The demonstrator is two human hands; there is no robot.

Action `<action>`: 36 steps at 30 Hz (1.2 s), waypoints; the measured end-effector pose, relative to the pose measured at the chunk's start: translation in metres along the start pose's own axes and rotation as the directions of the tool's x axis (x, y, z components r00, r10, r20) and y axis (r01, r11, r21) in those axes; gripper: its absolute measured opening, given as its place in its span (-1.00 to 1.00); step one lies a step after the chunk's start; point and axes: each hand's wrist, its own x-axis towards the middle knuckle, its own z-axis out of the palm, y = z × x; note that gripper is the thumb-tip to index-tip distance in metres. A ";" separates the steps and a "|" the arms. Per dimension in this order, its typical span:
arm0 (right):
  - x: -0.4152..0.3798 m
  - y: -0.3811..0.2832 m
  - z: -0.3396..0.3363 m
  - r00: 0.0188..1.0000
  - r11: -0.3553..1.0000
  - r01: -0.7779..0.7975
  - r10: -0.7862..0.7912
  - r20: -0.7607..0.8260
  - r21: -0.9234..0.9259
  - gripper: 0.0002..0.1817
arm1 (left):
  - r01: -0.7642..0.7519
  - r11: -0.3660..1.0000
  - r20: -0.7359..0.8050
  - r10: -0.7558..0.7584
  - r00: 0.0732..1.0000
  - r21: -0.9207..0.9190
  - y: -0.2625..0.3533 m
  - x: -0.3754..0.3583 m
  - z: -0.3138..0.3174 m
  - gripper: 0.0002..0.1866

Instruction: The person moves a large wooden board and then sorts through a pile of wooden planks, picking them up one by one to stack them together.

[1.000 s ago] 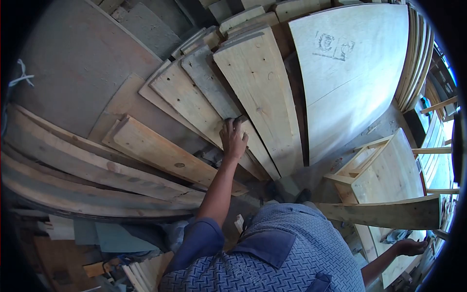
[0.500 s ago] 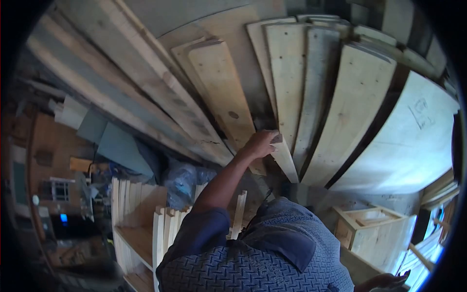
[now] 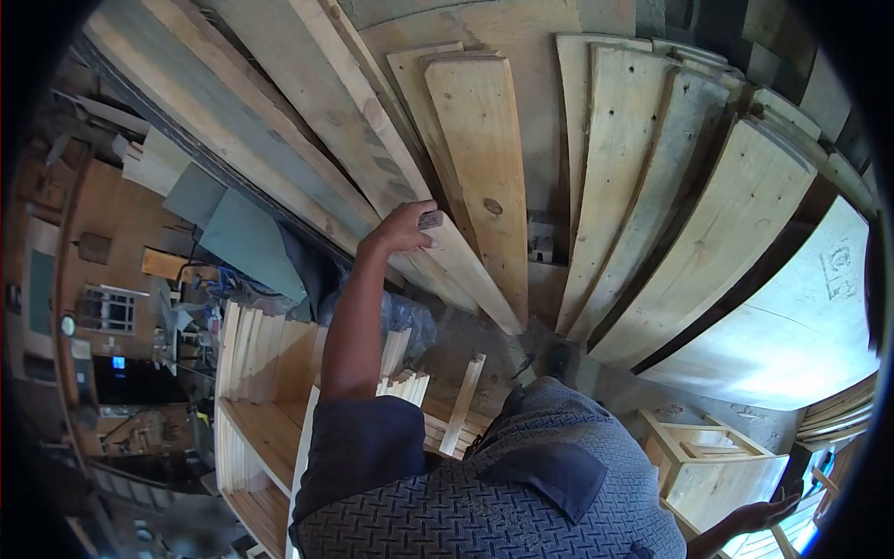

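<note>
Head view — left hand round narrow board, now past knotted plank — right hand loosely open

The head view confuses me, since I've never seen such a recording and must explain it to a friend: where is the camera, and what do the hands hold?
There is no machine here: a person wears one camera on the head, looking forward and down past their own patterned shirt. The left hand curls its fingers over the near end of a narrow board. The right hand, at lower right, is open, with nothing visible in it. Ahead, wide planks fan out, with a pale printed sheet to their right. The bent shapes probably come from the wide lens.
</note>
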 end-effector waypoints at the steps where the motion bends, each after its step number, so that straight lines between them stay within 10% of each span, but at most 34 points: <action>1: -0.002 -0.001 0.003 1.000 1.000 0.002 -0.002 -0.001 -0.002 -0.40 | 0.030 1.000 0.008 -0.030 1.000 0.008 -0.012 0.003 -0.001 -0.37; 11: -0.004 -0.007 0.025 0.988 0.992 -0.095 0.084 0.130 0.080 -0.36 | 0.049 0.981 0.085 -0.066 0.994 0.187 -0.065 0.012 -0.034 -0.22; 18: -0.017 0.013 0.031 0.976 0.994 -0.068 0.048 0.214 0.084 -0.56 | -0.041 0.877 -0.122 0.113 0.986 0.479 -0.176 0.032 0.012 -0.53; 22: -0.025 -0.002 0.026 0.973 0.994 -0.110 0.107 0.203 0.007 -0.57 | 0.240 0.867 -0.521 0.027 0.853 0.438 -0.181 0.025 0.036 -0.52; 24: -0.028 0.004 0.025 0.968 0.991 -0.127 0.116 0.222 0.034 -0.58 | 0.712 0.655 -0.705 -0.380 0.599 0.251 -0.127 0.014 0.045 -0.36; 28: -0.040 0.020 0.017 0.962 0.987 -0.161 0.155 0.227 0.009 -0.58 | 0.748 0.647 -0.853 -0.302 0.427 0.146 -0.133 0.050 0.088 -0.32; 31: -0.052 0.022 0.017 0.947 0.968 -0.251 0.239 0.217 0.028 -0.59 | 0.145 0.959 -0.892 0.164 0.422 0.245 -0.004 0.065 0.109 -0.40; 36: -0.064 0.011 0.023 0.920 0.965 -0.259 0.232 0.316 0.047 -0.64 | -0.672 0.697 -0.731 0.590 0.341 0.249 0.229 0.109 0.109 -0.57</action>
